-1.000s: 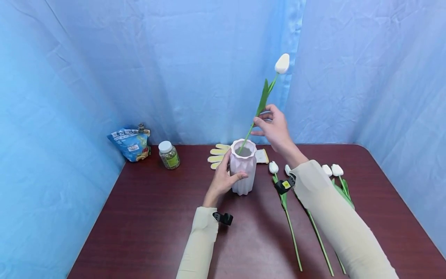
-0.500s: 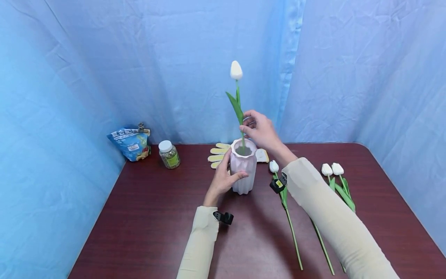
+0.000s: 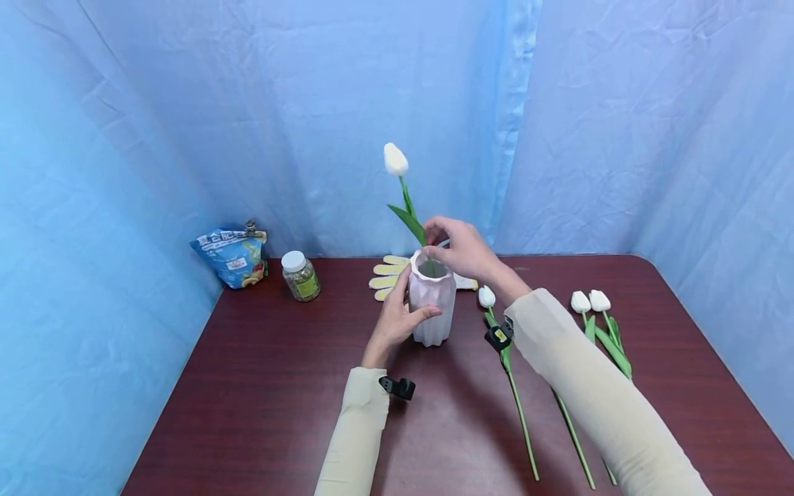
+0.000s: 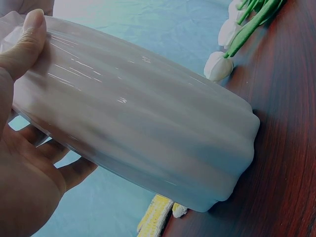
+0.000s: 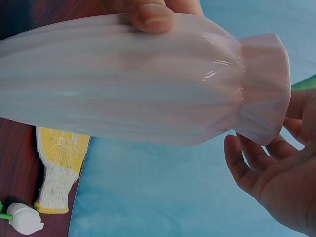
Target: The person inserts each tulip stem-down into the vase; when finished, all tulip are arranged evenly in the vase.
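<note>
A pale pink fluted vase (image 3: 433, 310) stands upright on the table, its wavy rim facing up. My left hand (image 3: 395, 320) grips its side, thumb across the front and fingers behind, as the left wrist view also shows around the vase (image 4: 133, 108). At the rim, my right hand (image 3: 462, 251) pinches the stem of a white tulip (image 3: 395, 160) with green leaves. The flower leans left above the vase, and its lower stem is inside the opening. In the right wrist view the right hand (image 5: 281, 173) is beside the vase neck (image 5: 264, 89).
Several white tulips lie on the right, including a near one (image 3: 486, 297) and a farther one (image 3: 599, 301). A yellow and white glove (image 3: 387, 275) lies behind the vase. A white-capped jar (image 3: 302, 277) and a blue bag (image 3: 232, 256) stand at the back left of the table (image 3: 267, 399).
My right hand has moved left and down to the vase rim. The tulip has swung from leaning right to leaning left and sunk deeper into the vase. The left hand has stayed still.
</note>
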Motion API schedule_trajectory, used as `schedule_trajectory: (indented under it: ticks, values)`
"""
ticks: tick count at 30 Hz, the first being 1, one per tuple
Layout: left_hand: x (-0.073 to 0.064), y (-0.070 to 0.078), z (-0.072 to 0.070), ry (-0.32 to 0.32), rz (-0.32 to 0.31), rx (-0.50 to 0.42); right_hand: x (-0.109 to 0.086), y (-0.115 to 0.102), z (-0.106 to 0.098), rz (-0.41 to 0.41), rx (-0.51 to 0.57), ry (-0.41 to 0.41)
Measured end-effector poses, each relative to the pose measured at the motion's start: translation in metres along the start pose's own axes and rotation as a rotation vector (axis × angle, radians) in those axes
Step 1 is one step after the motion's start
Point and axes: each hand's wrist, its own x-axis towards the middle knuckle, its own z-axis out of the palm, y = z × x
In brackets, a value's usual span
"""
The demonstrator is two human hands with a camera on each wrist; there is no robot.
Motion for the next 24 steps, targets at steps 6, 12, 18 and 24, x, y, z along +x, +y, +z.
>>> schedule_trajectory:
  ticks: [6,12,18,24]
  values:
    - [-0.001,-0.001,-0.001,-0.004,0.018,0.015,-0.003,0.002,0.003,-0.053,-0.028,-0.039]
    - [0.0,0.001,-0.001,-0.016,-0.001,0.024,-0.007,0.005,0.003,-0.073,-0.049,-0.052]
    - [0.0,0.001,-0.001,-0.018,-0.01,0.018,-0.011,0.006,-0.001,-0.076,-0.036,-0.054]
    - [-0.001,0.001,-0.001,-0.011,-0.004,0.03,-0.014,0.004,-0.01,-0.049,0.016,-0.048]
